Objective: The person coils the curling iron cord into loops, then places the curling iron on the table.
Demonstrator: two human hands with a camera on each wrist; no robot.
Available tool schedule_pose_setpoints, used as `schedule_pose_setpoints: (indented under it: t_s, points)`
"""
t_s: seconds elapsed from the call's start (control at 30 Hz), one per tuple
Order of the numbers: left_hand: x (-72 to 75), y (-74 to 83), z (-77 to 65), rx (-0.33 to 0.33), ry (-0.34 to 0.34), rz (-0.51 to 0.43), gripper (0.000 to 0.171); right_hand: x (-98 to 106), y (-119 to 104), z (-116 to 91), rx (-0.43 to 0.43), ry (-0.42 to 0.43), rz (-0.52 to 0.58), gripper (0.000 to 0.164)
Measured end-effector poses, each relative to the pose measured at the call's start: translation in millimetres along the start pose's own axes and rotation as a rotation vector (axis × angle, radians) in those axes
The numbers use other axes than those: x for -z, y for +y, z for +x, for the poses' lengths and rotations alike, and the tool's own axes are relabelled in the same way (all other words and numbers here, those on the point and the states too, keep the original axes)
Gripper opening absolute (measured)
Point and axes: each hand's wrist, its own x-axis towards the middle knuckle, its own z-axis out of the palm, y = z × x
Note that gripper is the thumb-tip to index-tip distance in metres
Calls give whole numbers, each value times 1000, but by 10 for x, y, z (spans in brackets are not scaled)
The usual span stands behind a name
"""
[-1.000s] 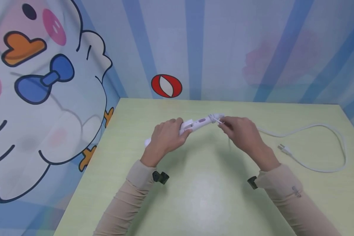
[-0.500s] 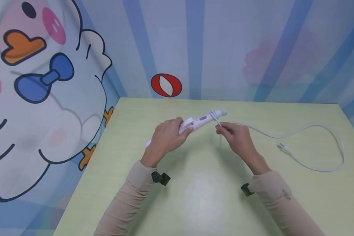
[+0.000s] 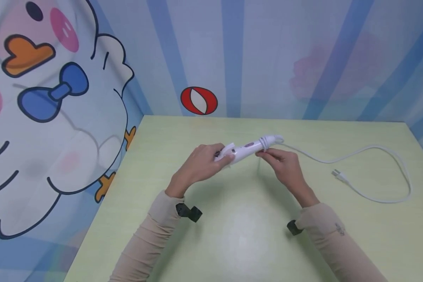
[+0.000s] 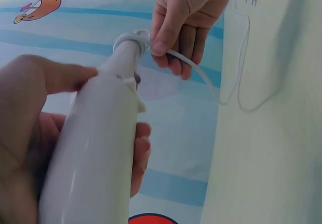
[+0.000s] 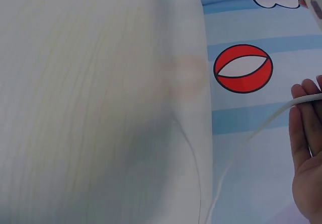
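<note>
A white curling iron with a lever and a purplish oval panel is held above the table, its cord end pointing right. My left hand grips it around the middle; in the left wrist view, its thick white body lies between thumb and fingers. Turns of white cord circle the narrow cord end. Just below those turns, my right hand pinches the cord between thumb and fingers. In the left wrist view, the held cord trails away from that hand.
The loose cord bends in a wide loop on the pale green table, ending in a two-pin plug. Behind the table stands a wall with blue stripes. A printed bird figure covers the left side.
My right hand has moved from the iron's cord end down to just below it, bringing cord around. The iron has shifted slightly right in my left hand, and the cord turns show more plainly.
</note>
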Motion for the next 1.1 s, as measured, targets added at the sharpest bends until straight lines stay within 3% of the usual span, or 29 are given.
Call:
schedule_pose_setpoints:
  t_s: [0.27, 0.43, 0.63, 0.8, 1.1]
  points:
    - [115, -77, -27, -180, -108, -111, 27, 56, 49, -3, 295, 23, -65, 17]
    - [168, -74, -47, -232, -170, -86, 27, 126, 34, -34, 411, -31, -61, 28]
    - [249, -25, -101, -281, -203, -43, 27, 270, 7, 45, 606, -118, -239, 40]
    - [294, 36, -139, -282, -218, 10, 26, 344, -29, 158, 655, -187, -287, 37]
    - [273, 144, -223, -198, -292, 115, 27, 470, -125, 361, 656, -307, -474, 28]
